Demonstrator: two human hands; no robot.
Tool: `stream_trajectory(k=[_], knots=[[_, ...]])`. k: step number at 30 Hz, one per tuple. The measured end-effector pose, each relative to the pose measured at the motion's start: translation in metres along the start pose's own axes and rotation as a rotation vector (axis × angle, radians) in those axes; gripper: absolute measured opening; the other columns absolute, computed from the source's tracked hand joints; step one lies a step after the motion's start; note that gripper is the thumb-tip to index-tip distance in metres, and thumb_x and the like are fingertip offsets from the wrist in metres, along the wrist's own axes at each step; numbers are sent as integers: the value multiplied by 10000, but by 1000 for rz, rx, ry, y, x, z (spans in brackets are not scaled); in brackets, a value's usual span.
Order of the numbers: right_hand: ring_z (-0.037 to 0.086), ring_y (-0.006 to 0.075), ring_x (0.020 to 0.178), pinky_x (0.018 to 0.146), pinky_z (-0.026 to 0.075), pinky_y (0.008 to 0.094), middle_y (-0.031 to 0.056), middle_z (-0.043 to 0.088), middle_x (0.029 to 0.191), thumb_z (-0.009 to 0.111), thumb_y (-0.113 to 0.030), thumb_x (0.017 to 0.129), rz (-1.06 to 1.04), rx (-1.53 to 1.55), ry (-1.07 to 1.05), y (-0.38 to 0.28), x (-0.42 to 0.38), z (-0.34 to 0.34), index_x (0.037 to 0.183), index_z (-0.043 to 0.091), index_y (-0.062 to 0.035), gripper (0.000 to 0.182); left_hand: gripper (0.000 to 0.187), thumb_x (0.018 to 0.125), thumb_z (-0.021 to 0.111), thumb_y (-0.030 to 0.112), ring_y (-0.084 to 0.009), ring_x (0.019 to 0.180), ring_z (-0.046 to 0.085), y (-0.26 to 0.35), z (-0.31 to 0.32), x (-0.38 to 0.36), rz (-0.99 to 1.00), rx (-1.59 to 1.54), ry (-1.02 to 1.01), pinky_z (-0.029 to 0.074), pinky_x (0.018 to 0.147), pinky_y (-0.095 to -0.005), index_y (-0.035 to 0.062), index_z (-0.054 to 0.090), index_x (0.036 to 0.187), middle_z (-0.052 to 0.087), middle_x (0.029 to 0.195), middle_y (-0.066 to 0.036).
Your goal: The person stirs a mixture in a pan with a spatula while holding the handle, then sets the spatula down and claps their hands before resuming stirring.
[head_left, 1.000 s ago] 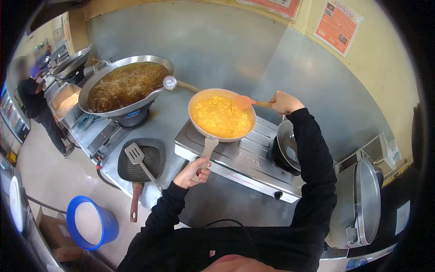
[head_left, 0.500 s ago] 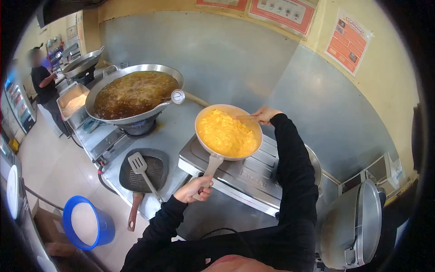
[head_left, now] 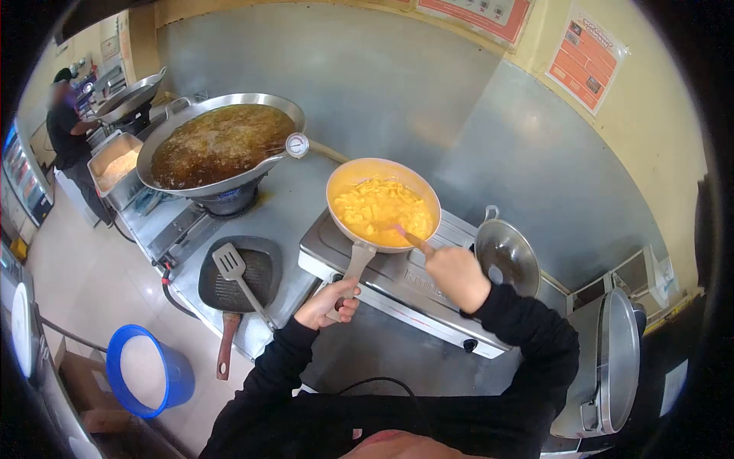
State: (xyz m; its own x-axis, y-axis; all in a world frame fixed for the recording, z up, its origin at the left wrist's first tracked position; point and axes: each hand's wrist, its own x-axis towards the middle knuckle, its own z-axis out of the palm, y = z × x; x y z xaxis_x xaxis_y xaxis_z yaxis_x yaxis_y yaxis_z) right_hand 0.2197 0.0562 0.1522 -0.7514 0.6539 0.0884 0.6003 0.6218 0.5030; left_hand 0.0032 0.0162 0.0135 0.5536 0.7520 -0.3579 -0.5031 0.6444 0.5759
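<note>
A light-coloured frying pan (head_left: 342, 170) with yellow, lumpy egg-like food (head_left: 378, 205) in it is over the silver gas stove (head_left: 313, 243). My left hand (head_left: 329, 304) is closed round the pan's handle, near its end. In my right hand (head_left: 457, 277) is a spatula (head_left: 413, 239), its handle gripped and its pinkish tip down in the food at the pan's near right side. The spatula's tip is partly sunk in the food.
A large wok (head_left: 168, 131) of bubbling brown oil with a thermometer (head_left: 297, 144) stands back left. Nearer are a grill pan (head_left: 267, 260) with a slotted turner (head_left: 231, 262), and a blue bucket (head_left: 181, 375). An empty wok (head_left: 507, 256) is right; a person (head_left: 67, 130) stands far left.
My right hand has swung from the pan's far right side to its near right side, bringing the spatula along. The yellow food looks more broken up. My left hand still grips the handle.
</note>
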Motion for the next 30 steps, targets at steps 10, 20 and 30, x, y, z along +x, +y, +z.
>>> stream_trajectory(k=[10, 20, 30], knots=[[586, 303, 577, 529, 482, 386, 154, 575, 610, 524, -65, 659, 158, 180, 72, 39, 46, 34, 844, 625, -41, 212, 261, 870, 420, 354, -31, 388, 291, -2, -4, 3, 10, 7, -12, 232, 343, -177, 117, 406, 763, 316, 528, 65], [577, 356, 619, 590, 457, 419, 221, 570, 624, 541, -471, 733, 433, 523, -220, 114, 56, 23, 591, 574, 46, 537, 275, 869, 419, 374, -33, 383, 280, 0, 1, 0, 4, 8, -8, 229, 346, -171, 120, 404, 765, 312, 525, 63], [359, 88, 341, 321, 270, 242, 10, 443, 439, 587, -263, 746, 549, 1119, -506, 141, 112, 126, 690, 635, -37, 238, 292, 863, 421, 394, -46, 386, 262, 4, 5, -2, -37, 67, 33, 222, 346, -186, 114, 388, 783, 279, 521, 56]])
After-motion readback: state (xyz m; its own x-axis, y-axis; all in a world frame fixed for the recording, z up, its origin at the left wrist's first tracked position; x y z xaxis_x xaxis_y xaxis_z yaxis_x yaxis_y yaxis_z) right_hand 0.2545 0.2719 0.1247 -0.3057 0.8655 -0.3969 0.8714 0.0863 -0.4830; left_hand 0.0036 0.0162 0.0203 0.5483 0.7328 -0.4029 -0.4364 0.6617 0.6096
